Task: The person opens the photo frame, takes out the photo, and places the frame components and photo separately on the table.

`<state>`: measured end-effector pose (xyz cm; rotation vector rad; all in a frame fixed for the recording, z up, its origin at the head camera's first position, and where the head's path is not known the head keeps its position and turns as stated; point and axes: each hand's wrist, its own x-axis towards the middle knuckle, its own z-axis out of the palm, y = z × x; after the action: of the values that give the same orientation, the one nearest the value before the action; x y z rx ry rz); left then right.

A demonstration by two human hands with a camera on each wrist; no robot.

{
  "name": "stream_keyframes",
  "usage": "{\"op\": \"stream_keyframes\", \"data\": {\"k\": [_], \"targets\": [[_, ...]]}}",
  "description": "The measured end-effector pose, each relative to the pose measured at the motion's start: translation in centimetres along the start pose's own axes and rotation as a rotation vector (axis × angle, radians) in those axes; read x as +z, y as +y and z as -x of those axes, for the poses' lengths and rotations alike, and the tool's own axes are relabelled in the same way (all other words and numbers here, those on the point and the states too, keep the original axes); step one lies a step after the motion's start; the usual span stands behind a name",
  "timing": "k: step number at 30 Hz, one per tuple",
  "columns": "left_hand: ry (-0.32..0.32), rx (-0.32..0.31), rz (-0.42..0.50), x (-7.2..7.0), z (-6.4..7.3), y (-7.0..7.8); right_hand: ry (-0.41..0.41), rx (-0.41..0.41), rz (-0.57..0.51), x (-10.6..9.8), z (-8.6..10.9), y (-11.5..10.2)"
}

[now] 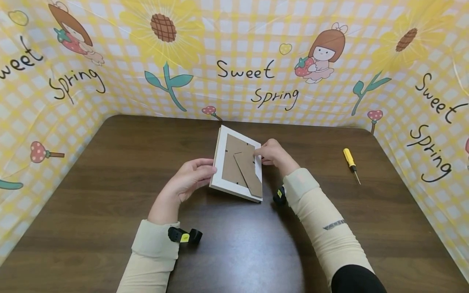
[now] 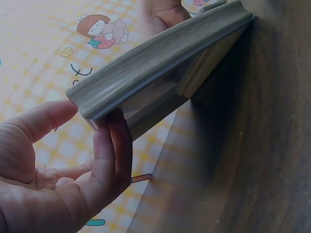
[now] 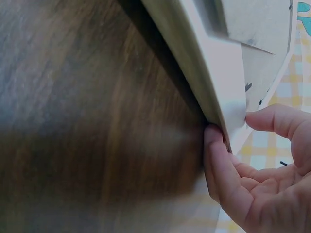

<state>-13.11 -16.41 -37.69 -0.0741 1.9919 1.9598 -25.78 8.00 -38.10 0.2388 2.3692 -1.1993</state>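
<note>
A picture frame (image 1: 239, 160) is held tilted over the middle of the table, its back toward the head camera. Its brown backing board (image 1: 231, 165) has a flap-like stand and small dark tabs around the edge, inside a white border. My left hand (image 1: 190, 177) pinches the left side, thumb on the back and fingers underneath, as the left wrist view shows. My right hand (image 1: 275, 154) pinches the opposite side, its thumb (image 3: 272, 119) at the backing's edge and its fingers beneath. The front of the picture frame is mostly hidden.
A screwdriver (image 1: 351, 162) with a yellow and black handle lies on the right of the brown wooden table (image 1: 110, 183). A yellow checked cloth (image 1: 234, 49) with printed flowers and lettering stands around the back and sides.
</note>
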Motion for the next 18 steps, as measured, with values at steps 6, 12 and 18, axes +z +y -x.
{"op": "stream_keyframes", "data": {"k": [6,12,18], "targets": [[0.012,-0.009,-0.019,-0.1,-0.4,-0.7,-0.006,-0.004,0.024,-0.2,0.0,0.2],[0.022,-0.033,-0.044,-0.1,-0.6,-1.0,0.008,-0.020,0.063,-0.3,-0.2,0.3],[0.041,-0.092,-0.056,-0.1,-1.0,-1.3,0.013,-0.025,0.088,-0.4,-0.1,0.4]]}}
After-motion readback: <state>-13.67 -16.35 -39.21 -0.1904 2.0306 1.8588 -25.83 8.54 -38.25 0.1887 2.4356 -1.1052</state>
